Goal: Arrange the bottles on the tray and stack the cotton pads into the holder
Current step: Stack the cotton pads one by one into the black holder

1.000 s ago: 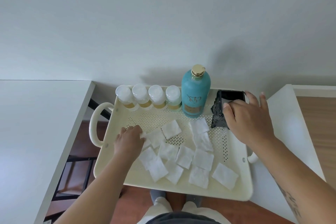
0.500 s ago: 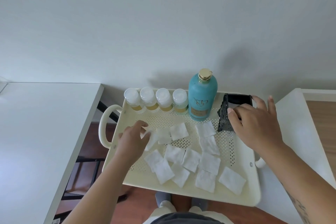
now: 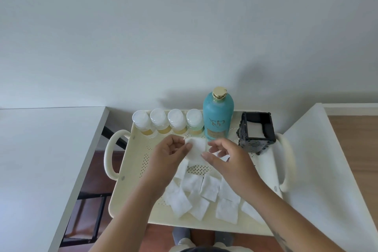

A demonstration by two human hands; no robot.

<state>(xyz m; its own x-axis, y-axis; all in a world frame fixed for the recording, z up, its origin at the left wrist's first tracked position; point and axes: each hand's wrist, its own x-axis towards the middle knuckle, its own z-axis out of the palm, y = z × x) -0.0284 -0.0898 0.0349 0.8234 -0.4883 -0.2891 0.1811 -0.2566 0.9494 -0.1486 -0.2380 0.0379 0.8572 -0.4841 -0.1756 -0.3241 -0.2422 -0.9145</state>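
Pinching one cotton pad (image 3: 196, 147) with your left hand (image 3: 169, 156); right hand's (image 3: 224, 157) hold unclear. Lay it flat in the holder (image 3: 256, 143), tray's (image 3: 132, 166) far-right corner.

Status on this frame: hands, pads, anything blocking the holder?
Left hand and right hand pinch one pad above the tray. Holder upright, pads inside; more pads loose on tray. Bottles in row at back. Nothing over holder's opening.
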